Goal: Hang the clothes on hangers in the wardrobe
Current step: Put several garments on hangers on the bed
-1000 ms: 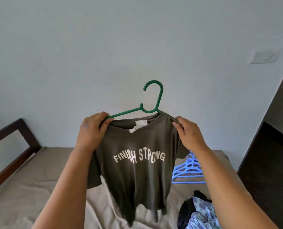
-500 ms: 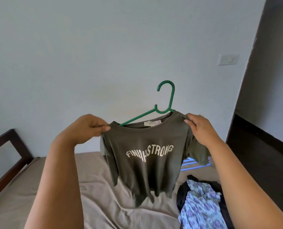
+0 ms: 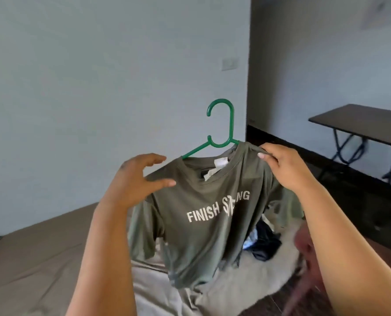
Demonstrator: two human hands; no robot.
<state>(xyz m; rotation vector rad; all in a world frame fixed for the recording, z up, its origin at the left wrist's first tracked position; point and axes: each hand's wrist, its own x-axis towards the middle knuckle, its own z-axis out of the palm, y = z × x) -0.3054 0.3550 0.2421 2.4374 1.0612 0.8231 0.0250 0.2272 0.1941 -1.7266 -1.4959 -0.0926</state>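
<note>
Both hands are raised in front of the person at chest height. The right hand [image 3: 285, 165] is pinching the shoulder seam of an olive T-shirt [image 3: 203, 220] between thumb and curled fingers, carrying the garment in the air. The left hand [image 3: 135, 181] is spread wide, fingers straight and apart, hovering just beside the shirt's other shoulder; whether its fingertips are touching the cloth cannot be told. The shirt, printed with white lettering that begins "FINISH", is sitting on a green hanger [image 3: 222, 131], whose hook is standing upright above the collar while one arm is poking out bare on the left side. The garment is dangling above the bed [image 3: 41, 258], over its right edge. A heap of dark and patterned clothes [image 3: 263, 242] is lying on a pale fluffy rug [image 3: 258, 277] behind the shirt's hem. A dark table [image 3: 359, 124] is standing against the far wall at the right.
</note>
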